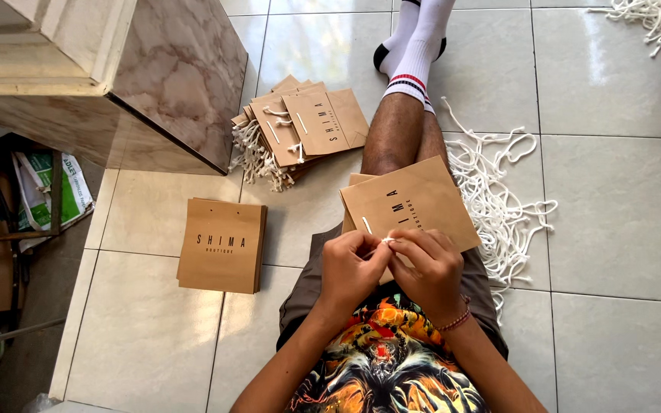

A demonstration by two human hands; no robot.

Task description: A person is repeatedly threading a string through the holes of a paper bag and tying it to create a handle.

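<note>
While left hand (352,269) and right hand (428,271) pinch cord (386,240) at bag (411,205) on lap, bag's inside hidden.

The frame is filled mostly by a floor (621,214) of large, pale, glossy tiles, divided by thin dark grout lines. Soft daylight is reflected from the tiles near the top of the frame, brightest at the upper right. The upper left is taken up by a marble-clad block (181,73), veined in brown and cream, with a stepped pale ledge (47,46) on top. Along the left edge, a darker, shadowed recess (9,229) is seen below the tiled level.
</note>
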